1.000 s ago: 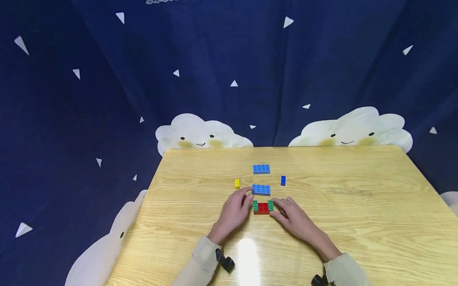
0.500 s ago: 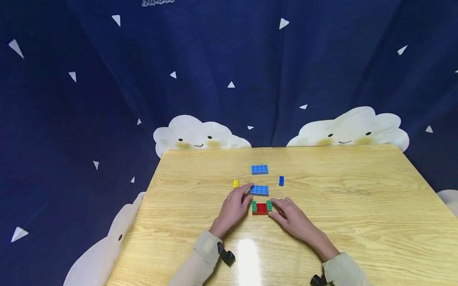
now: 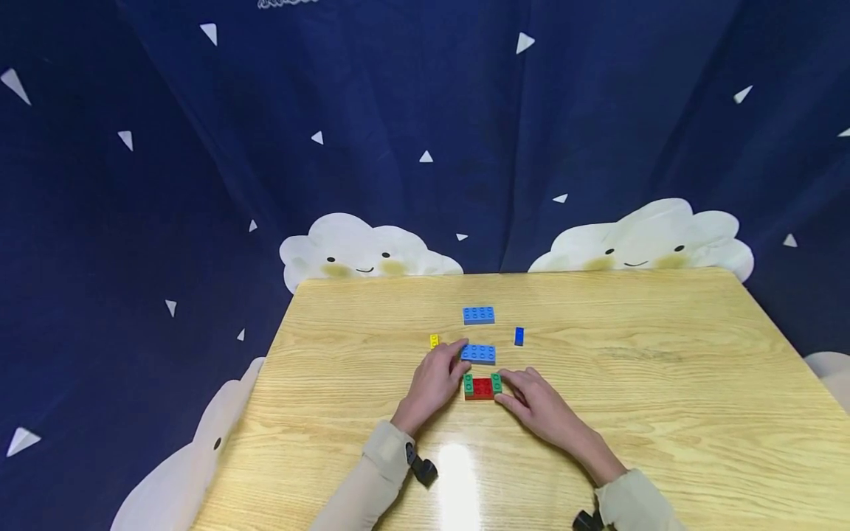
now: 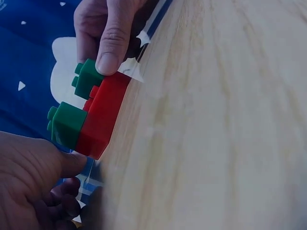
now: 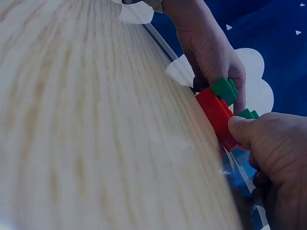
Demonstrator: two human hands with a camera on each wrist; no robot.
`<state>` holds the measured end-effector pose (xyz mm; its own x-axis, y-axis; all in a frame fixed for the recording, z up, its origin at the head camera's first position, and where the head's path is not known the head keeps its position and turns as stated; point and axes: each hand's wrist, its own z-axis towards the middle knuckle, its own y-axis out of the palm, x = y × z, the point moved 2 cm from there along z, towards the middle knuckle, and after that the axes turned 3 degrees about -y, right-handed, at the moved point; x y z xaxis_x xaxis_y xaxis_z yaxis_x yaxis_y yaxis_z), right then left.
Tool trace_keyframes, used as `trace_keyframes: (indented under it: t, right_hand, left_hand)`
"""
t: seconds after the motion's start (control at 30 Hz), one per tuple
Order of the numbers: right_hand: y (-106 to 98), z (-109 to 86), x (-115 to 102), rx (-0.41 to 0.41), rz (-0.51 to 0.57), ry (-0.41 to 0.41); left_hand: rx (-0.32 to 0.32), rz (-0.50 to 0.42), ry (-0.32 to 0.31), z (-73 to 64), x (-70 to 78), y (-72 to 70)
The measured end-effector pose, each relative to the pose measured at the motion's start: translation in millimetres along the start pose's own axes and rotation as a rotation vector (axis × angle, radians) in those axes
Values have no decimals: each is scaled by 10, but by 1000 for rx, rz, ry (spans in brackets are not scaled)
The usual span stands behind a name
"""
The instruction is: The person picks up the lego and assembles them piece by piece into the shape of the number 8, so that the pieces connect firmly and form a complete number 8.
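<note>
In the head view a red brick (image 3: 482, 389) lies on the table, with a small green brick (image 3: 468, 384) on its left end and a second green brick (image 3: 496, 383) on its right end. My right hand (image 3: 546, 413) pinches the right end of this stack, thumb on the near side and index finger on the far side. Just behind it lies a light blue brick (image 3: 479, 355). My left hand (image 3: 433, 381) grips the left end of that blue brick between thumb and index finger. In the left wrist view the right thumb (image 4: 109, 58) lies against the red and green bricks.
Farther back on the wooden table (image 3: 598, 310) lies another light blue brick (image 3: 479, 316). A small dark blue brick (image 3: 519, 336) is to the right, and a small yellow brick (image 3: 434, 341) lies beyond the left hand. A dark blue curtain (image 3: 398, 110) hangs behind the table.
The whole head view has drifted, so the scene sits slightly farther left. Both hands keep practically the same places on the bricks, and the bricks stay put relative to one another.
</note>
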<state>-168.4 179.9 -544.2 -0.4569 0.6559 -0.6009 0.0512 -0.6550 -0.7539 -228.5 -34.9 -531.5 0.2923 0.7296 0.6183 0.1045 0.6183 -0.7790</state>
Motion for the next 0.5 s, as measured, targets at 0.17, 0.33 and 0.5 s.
trace_keyframes:
  t: [0.17,0.33,0.5]
  right_hand:
    - [-4,-7,-10,-2,-1,-4]
    - [-13,-4,-12,-12,3,3]
    - [-18,1,-15,-13,3,0]
  left_hand:
    - [-6,6,-6,6,2,3]
    - [-12,29,-23,13,4,5]
    - [-4,32,-18,14,5,2]
